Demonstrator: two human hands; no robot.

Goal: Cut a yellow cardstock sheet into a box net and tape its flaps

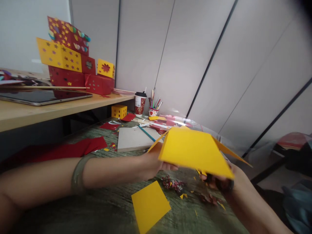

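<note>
A folded yellow paper sheet (195, 151) is held up over the table between both hands. My left hand (154, 162) pinches its near left edge, fingers closed on the paper; a greenish bangle (78, 175) sits on that wrist. My right hand (223, 182) is under the sheet's right corner and mostly hidden by it. Its fingers are curled round a dark tool (220, 185) that I cannot identify. Small yellow and red paper scraps (174, 184) lie on the table just below the sheet.
A loose yellow square (149, 204) lies near the front. Behind are a grey board (134, 138), a teal pencil (146, 132), red paper (73, 148), a paper cup (140, 104), a pen pot (153, 112), a yellow cube (119, 111). A shelf at left carries a tablet (41, 97) and stacked paper boxes (70, 61).
</note>
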